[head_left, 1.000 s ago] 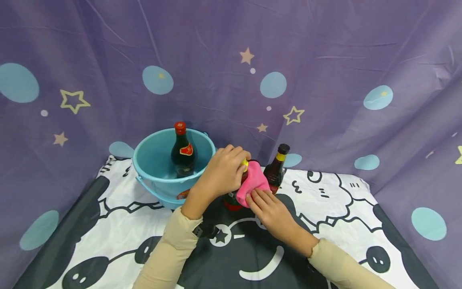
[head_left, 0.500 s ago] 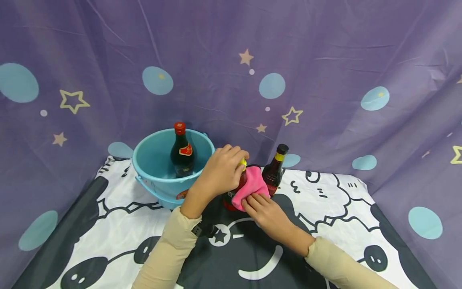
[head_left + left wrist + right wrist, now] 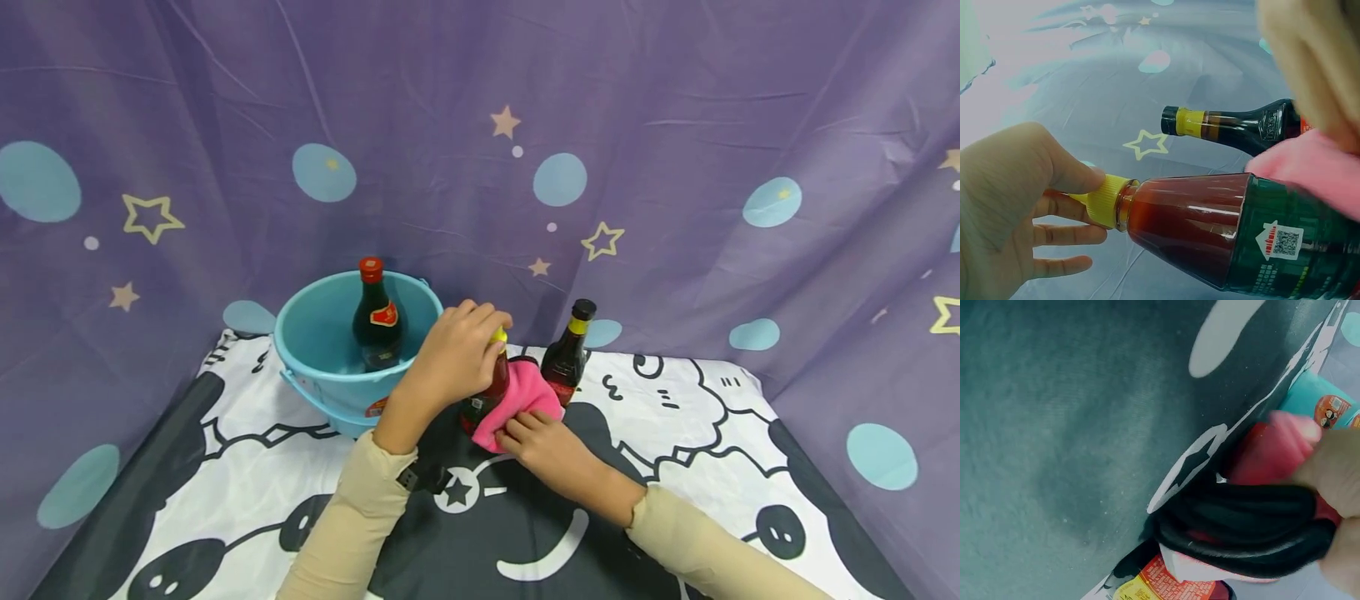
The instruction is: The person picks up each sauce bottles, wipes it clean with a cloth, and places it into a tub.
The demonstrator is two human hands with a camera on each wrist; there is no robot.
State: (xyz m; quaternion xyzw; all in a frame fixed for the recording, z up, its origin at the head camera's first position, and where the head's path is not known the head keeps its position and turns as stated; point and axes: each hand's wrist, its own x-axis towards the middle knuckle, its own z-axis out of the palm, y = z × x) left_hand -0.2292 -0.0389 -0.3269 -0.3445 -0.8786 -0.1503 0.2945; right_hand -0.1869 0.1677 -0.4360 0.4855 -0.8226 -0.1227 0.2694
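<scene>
A bottle of reddish-brown liquid with a green label point(image 3: 1272, 244) stands in the middle in the head view. My left hand point(image 3: 457, 354) pinches its yellow cap point(image 3: 1107, 200) between thumb and forefinger, the other fingers spread apart. On the bottle's right side, my right hand point(image 3: 551, 454) grips a pink cloth point(image 3: 528, 396) low against it. Blurred fingers and cloth show at the right edge of the left wrist view. Close by on the right is a dark sauce bottle point(image 3: 564, 362) with a black cap and yellow neck band. A black, rounded, handle-like thing point(image 3: 1241, 531) sits beside the cloth.
To the left stands a light blue bucket point(image 3: 341, 400), with a red-capped dark bottle point(image 3: 378, 329) upright inside it. Purple patterned fabric point(image 3: 675, 100) hangs behind. A cartoon-print black and white cloth point(image 3: 637, 533) covers the table.
My right hand and the pink cloth have slid down and slightly left along the bottle, baring more of its upper part. The left hand keeps its hold on the cap.
</scene>
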